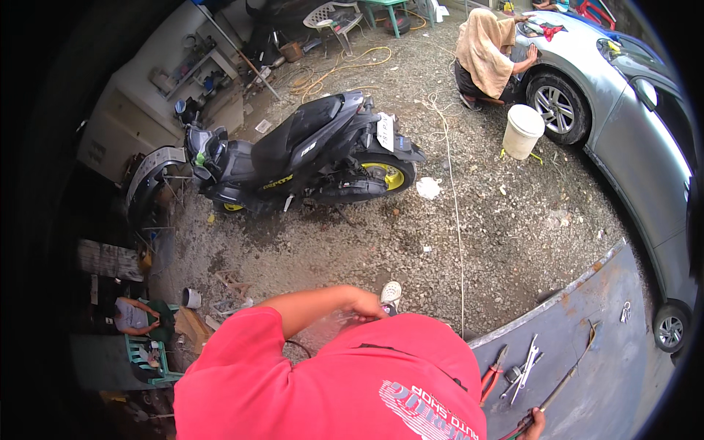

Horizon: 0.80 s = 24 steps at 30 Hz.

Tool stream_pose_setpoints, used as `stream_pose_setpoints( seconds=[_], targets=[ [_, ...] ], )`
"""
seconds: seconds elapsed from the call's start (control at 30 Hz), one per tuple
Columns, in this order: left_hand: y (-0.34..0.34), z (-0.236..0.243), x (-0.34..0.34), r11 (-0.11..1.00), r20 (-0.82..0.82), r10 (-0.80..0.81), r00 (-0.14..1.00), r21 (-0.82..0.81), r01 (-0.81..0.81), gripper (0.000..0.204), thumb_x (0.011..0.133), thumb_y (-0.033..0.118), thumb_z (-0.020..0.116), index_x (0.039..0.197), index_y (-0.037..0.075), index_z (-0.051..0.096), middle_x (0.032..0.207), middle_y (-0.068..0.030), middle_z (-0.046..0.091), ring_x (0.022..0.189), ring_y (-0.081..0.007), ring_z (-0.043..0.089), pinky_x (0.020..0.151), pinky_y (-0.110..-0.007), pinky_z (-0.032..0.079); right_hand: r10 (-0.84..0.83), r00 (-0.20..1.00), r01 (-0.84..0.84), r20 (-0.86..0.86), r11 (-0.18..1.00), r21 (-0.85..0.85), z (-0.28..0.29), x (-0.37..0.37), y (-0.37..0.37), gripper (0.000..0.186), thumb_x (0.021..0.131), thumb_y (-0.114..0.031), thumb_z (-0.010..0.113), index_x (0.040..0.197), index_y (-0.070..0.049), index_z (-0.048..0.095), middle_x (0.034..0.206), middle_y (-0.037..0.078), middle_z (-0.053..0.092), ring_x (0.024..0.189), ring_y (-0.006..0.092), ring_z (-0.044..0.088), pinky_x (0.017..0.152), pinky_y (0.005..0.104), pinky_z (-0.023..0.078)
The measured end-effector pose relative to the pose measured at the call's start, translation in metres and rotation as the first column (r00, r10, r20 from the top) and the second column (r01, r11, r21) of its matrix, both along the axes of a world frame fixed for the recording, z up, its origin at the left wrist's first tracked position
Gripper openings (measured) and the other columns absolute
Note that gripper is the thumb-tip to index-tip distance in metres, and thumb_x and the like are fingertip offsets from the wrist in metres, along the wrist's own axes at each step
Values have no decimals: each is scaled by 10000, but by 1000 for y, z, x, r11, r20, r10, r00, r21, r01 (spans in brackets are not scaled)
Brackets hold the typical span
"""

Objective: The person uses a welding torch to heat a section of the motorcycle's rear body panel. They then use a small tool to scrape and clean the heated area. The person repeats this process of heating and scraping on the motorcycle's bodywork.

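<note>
At the lower right, my right hand (534,425) is closed round the rear end of a gas torch (561,385). The torch's long thin neck slants up over a grey metal sheet (616,367) to a bent tip, and I see no flame. A red hose trails from near that hand. Beside the torch on the sheet lie red-handled pliers (494,375) and several wrenches (523,371). My left arm bends across in front of my red shirt. The left hand (364,302) is lowered near my light-coloured shoe (391,293), its fingers mostly hidden.
A black motorbike (308,158) stands on gravel ahead. To the right is a silver car (623,125), where a person (488,55) with a cloth over the head crouches near a white bucket (523,130). A pale hose (456,213) crosses the gravel. Another person (137,315) sits at left.
</note>
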<state>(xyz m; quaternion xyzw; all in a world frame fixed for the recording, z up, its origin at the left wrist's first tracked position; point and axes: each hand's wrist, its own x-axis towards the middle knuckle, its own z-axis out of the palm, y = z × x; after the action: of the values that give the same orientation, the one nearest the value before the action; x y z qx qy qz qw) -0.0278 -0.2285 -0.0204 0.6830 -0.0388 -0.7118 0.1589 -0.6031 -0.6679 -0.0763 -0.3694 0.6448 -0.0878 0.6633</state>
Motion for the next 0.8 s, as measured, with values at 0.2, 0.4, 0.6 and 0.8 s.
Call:
stream_pose_setpoints(
  seconds=[0.2, 0.4, 0.6, 0.8],
  targets=[
    [-10, -10, 16, 937, 10, 315, 949, -164, -309, 225, 957, 295, 775, 942, 117, 639, 713, 42, 561, 573, -63, 483, 468, -234, 356, -310, 947, 322, 87, 922, -217, 65, 19, 29, 286, 926, -247, 795, 1058, -32, 659, 815, 56, 632, 728, 195, 596, 654, 321, 480],
    [-39, -2, 54, 694, -66, 649, 758, -356, -626, 123, 1042, 140, 560, 1151, 101, 604, 772, 6, 573, 633, -70, 537, 468, -221, 374, -379, 925, 346, 15, 828, -442, 118, 52, 41, 123, 993, -102, 725, 1004, -67, 607, 774, 46, 604, 644, 146, 528, 546, 304, 410],
    [-136, 68, 90, 478, -261, 643, 720, -597, -644, 222, 1085, 183, 529, 1265, 76, 601, 861, 1, 602, 665, -77, 550, 466, -216, 386, -92, 982, 171, 166, 809, -562, 139, 133, 90, 288, 917, -29, 703, 1137, -77, 523, 862, 69, 664, 517, 70, 502, 388, 221, 373],
    [-207, 119, 113, 363, -443, 602, 664, -589, -722, 694, 1036, 739, 477, 942, 76, 658, 740, 3, 573, 612, -112, 537, 459, -245, 379, 391, 872, -268, 293, 884, -383, 166, 232, 155, 338, 885, 46, 788, 1093, -46, 539, 817, 52, 693, 579, 88, 595, 493, 247, 462]
  ],
)
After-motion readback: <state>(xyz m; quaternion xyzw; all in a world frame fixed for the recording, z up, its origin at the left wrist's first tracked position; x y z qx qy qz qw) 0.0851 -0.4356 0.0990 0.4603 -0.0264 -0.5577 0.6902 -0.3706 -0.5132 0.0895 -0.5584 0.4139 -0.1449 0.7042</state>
